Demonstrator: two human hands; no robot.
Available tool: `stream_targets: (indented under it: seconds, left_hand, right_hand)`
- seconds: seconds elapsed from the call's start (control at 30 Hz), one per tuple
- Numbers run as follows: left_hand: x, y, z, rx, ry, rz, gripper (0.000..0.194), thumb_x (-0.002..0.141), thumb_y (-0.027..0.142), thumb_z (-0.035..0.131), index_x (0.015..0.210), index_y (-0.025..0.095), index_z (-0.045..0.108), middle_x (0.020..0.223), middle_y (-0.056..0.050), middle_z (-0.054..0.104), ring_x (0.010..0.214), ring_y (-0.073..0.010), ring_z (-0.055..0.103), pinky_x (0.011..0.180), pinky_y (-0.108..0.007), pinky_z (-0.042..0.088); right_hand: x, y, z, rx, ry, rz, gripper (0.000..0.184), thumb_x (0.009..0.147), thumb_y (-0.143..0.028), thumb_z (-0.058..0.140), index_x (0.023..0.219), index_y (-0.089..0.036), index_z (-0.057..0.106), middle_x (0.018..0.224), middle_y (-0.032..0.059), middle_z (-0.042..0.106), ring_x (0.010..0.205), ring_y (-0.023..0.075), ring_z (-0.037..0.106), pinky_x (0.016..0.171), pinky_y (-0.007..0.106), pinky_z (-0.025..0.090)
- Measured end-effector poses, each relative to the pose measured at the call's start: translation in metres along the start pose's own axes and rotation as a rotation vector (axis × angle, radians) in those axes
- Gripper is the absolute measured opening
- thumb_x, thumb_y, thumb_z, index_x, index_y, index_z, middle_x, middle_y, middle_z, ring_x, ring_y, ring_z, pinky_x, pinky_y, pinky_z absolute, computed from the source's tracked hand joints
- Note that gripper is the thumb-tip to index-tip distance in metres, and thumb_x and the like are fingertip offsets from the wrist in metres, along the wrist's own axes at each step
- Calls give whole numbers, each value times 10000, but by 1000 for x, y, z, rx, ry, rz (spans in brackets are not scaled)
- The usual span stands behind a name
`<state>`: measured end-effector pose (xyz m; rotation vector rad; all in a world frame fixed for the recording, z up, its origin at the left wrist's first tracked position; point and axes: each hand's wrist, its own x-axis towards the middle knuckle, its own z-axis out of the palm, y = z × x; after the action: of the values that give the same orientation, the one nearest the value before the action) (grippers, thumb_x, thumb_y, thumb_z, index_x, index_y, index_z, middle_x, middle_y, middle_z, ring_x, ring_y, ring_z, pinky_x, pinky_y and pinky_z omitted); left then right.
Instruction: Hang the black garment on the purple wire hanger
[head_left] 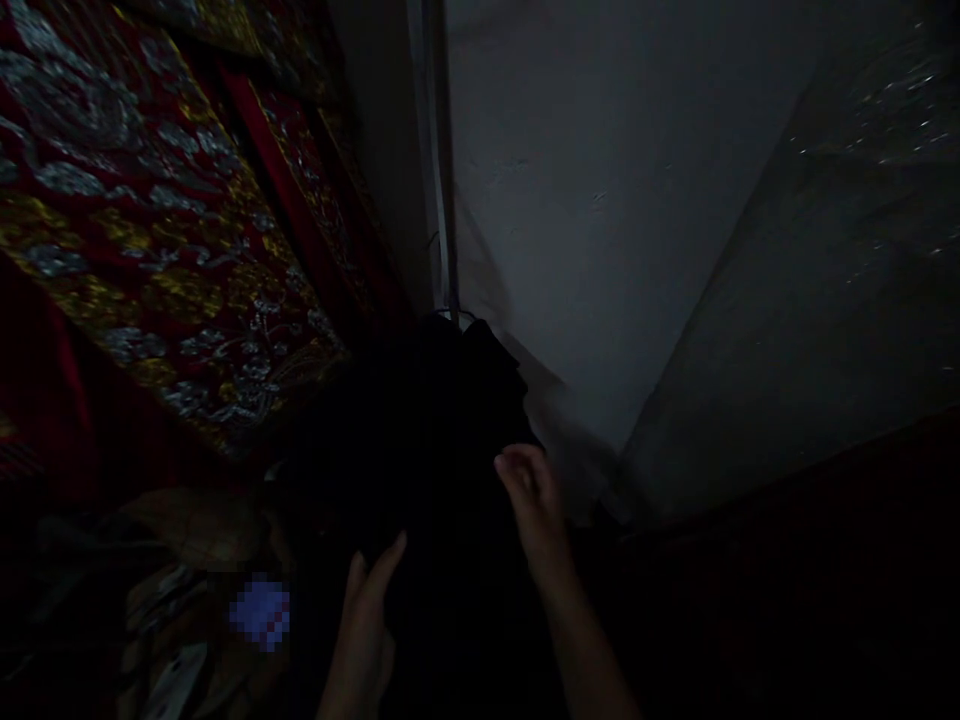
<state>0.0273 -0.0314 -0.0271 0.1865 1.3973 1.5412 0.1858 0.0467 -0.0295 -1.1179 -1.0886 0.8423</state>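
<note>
A black garment (420, 450) hangs in front of me from what looks like a hanger at its top; its folds are lost in the dark. My left hand (366, 610) is over its lower left part, thumb stretched up and away from the other fingers, which are partly hidden. At the garment's right edge is my right hand (534, 490), its fingers curled in towards the thumb, closed on the black cloth.
Red cloth with gold and silver embroidery (187, 230) hangs at the left. A thin upright pole (441, 150) rises behind the garment before a pale wall (585, 200). Shiny clear sheeting (862, 220) covers the right. Dim clutter, with a blurred-out bluish patch (261, 612), lies lower left.
</note>
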Motion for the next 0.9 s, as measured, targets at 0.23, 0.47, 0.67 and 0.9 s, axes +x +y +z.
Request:
stream_targets:
  seconds: [0.23,0.47,0.67,0.9]
  left_hand:
    - [-4,-20,-18,9,-94,49,340,723,309,810,1032,202,716,1002,-96,777,1120,-337,703,998,-476,562]
    - [17,-22,-15,102,44,440,630,690,354,854,1256,292,586,1219,-77,670,1229,-325,607,1048,-512,507]
    - [15,-45,8,308,135,1018,678,783,355,781,1384,245,485,1402,-122,504,1340,-322,472,1148,-543,362]
    - [9,-78,26,563,-95,1136,369,900,281,628,1264,226,614,1325,-130,596,1257,-291,561,1036,-461,474]
  right_hand:
    - [-29,27,35,138,-390,186,320,889,-507,581,786,-210,647,817,32,668,829,217,619,784,331,478]
    - [-26,21,18,305,-172,286,333,768,-450,598,557,-201,531,497,-40,446,471,103,384,490,251,290]
    - [-30,-2,-4,311,-245,342,348,731,-480,657,588,-171,584,496,-36,466,455,82,383,469,234,256]
    - [-41,-11,-9,172,-459,297,408,838,-536,634,697,-154,647,512,-37,479,499,98,448,526,241,331]
